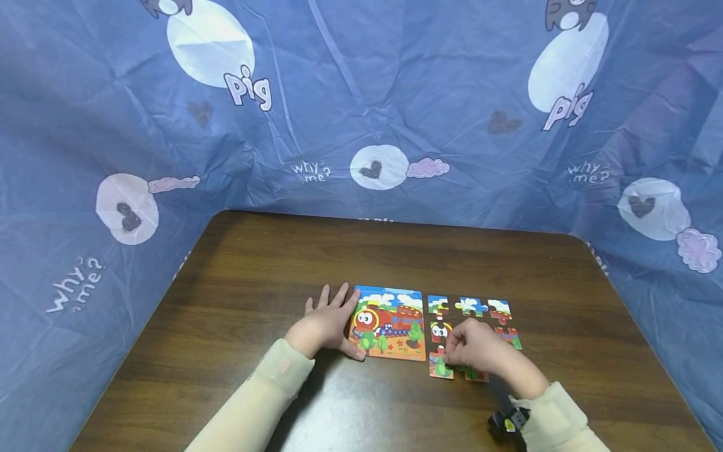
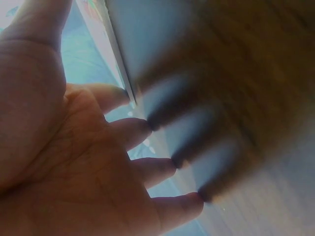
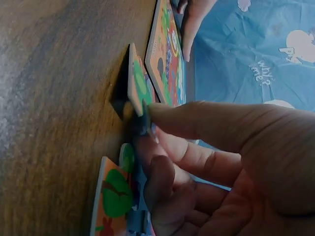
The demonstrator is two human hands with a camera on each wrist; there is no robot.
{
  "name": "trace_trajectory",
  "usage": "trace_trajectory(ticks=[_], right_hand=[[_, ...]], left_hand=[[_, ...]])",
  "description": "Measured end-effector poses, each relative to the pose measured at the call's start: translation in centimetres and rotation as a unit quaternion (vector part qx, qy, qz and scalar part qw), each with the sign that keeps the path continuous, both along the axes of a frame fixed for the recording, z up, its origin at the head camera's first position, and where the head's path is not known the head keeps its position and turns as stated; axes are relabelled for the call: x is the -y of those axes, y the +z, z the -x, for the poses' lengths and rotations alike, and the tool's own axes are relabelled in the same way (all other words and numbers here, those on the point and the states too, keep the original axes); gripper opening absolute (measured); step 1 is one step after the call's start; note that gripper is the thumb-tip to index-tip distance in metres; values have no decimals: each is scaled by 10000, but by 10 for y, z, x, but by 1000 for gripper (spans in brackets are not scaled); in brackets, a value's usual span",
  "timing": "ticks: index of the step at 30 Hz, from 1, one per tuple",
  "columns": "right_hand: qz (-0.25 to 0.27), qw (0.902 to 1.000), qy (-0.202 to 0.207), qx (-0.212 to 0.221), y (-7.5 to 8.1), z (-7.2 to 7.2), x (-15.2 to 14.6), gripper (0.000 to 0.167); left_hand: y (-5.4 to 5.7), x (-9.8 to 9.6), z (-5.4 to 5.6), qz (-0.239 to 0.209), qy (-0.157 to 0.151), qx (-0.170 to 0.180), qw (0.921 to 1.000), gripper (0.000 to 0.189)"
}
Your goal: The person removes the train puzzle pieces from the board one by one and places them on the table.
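Observation:
A square picture board (image 1: 395, 326) with a red cartoon train lies flat on the table. My left hand (image 1: 327, 323) rests along its left side, fingers spread, the thumb near its lower corner. Right of the board, my right hand (image 1: 480, 348) pinches the edge of a green-and-orange jigsaw piece (image 1: 440, 366) between thumb and fingers. In the right wrist view that jigsaw piece (image 3: 139, 81) has a dark shadow under one edge. Around the hand lie a train-face piece (image 1: 438, 331), cloud pieces (image 1: 471, 306) and a tree piece (image 3: 114, 194). The hand hides some middle pieces.
The brown wooden table (image 1: 271, 251) has rounded far corners. A blue patterned cloth (image 1: 361, 113) hangs behind it and at both sides. A small black device (image 1: 508, 422) sits at the right wrist.

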State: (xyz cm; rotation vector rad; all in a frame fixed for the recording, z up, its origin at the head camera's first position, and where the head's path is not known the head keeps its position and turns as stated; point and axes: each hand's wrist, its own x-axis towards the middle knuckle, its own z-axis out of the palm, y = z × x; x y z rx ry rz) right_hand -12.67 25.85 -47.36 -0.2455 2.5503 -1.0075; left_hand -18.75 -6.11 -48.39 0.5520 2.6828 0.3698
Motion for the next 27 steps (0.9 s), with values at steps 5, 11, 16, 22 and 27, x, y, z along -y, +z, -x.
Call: trace_trajectory(ticks=[5, 11, 16, 22, 27], right_hand=[[-332, 9990, -297, 33, 3, -1, 6, 18], [-585, 9973, -420, -108, 4, -1, 10, 27], [-738, 9953, -623, 67, 6, -1, 12, 29], [-722, 9951, -653, 183, 7, -1, 12, 29], [-510, 9975, -471, -106, 8, 0, 4, 27]], left_hand=[[0, 0, 0, -21, 7, 16, 10000, 136], [1, -1, -1, -39, -15, 45, 10000, 135], [2, -1, -1, -23, 1, 48, 10000, 135], [2, 0, -1, -31, 16, 64, 10000, 135], [2, 2, 0, -43, -36, 83, 9999, 132]])
